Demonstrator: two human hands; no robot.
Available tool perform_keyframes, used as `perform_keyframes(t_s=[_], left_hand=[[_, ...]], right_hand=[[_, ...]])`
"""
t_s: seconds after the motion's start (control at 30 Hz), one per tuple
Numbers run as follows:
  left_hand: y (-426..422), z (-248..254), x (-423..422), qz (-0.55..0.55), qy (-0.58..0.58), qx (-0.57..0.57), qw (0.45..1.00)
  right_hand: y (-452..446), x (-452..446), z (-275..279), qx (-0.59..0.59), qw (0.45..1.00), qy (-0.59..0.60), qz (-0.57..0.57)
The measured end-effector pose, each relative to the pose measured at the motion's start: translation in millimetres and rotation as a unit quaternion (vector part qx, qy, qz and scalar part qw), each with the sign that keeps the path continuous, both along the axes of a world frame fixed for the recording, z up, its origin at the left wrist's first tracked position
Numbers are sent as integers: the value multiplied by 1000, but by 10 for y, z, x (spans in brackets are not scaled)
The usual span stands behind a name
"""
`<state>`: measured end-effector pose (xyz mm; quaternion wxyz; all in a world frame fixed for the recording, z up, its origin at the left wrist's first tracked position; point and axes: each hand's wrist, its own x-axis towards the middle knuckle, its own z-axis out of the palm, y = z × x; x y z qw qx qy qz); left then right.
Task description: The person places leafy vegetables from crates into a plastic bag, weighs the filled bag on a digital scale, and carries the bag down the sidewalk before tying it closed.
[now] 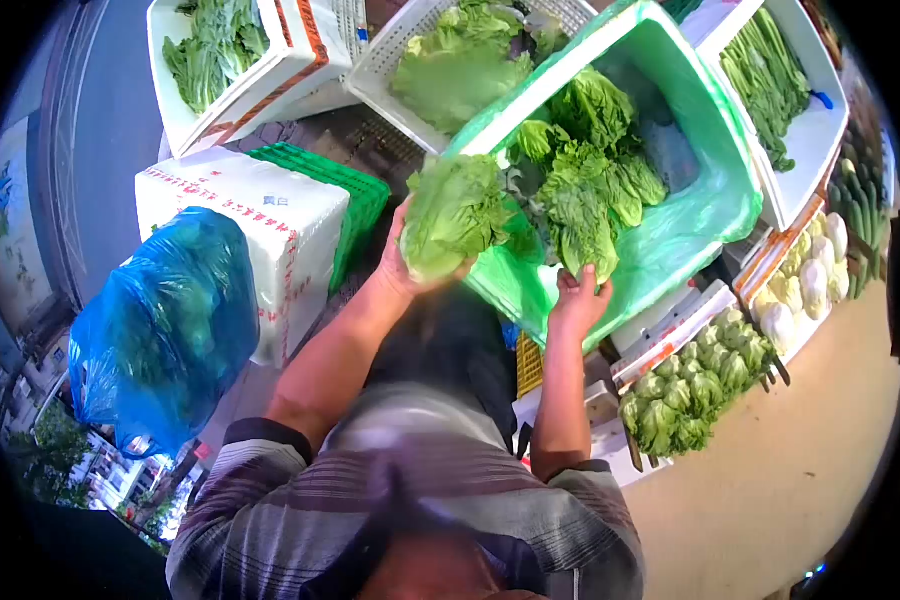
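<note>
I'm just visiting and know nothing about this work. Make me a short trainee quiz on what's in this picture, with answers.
1. True or false: the left hand is empty.

2. Which colour is the plastic bag that stands beside the white box on the left?
A) Red
B) Blue
C) Yellow

3. Fill in the blank: the right hand touches a leafy head at a box lined with ____ plastic.

Key:
1. False; it holds a leafy green head.
2. B
3. green
</note>
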<state>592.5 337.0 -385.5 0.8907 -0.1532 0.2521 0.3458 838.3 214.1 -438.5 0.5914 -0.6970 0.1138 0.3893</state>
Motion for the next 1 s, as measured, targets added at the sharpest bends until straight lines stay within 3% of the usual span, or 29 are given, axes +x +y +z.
perform_keyframes(t_s=[0.07,0.23,0.37,0.43,0.47,0.5,0.57,0.6,0.63,0.7,0.77,0.8,0.9,1.0], left_hand=[[41,142,-37,30,-52,20,998],[36,508,-101,73,-14,93,993],[-96,693,-330,168,16,69,983],[-187,717,-474,202,6,83,976],[-230,646,-510,159,181,181,953],[-246,562,-548,111,350,267,891],[-354,513,-700,88,422,305,849],[-351,702,-794,119,335,271,895],[-387,727,-854,124,351,286,883],[-441,841,-971,135,383,315,858],[-507,1062,-1091,208,162,194,945],[-524,1216,-1131,246,39,103,963],[-675,1112,-1268,198,105,131,966],[-780,1104,-1394,208,104,141,962]], right_hand=[[148,-209,353,68,997,13,17],[416,-859,1009,182,977,67,84],[290,-1393,1204,103,967,132,192],[248,-1663,1323,126,959,149,206],[217,-1756,1386,135,955,158,212],[177,-1801,1398,129,947,158,247],[86,-1802,1408,113,928,159,317],[61,-1757,1445,54,914,130,382],[38,-1742,1514,57,908,86,405],[29,-1729,1625,107,883,-158,429],[18,-1764,1790,154,866,-159,448],[40,-1797,1895,179,858,-160,454],[201,-2174,2220,160,730,-277,604],[247,-2453,2052,167,783,-110,589]])
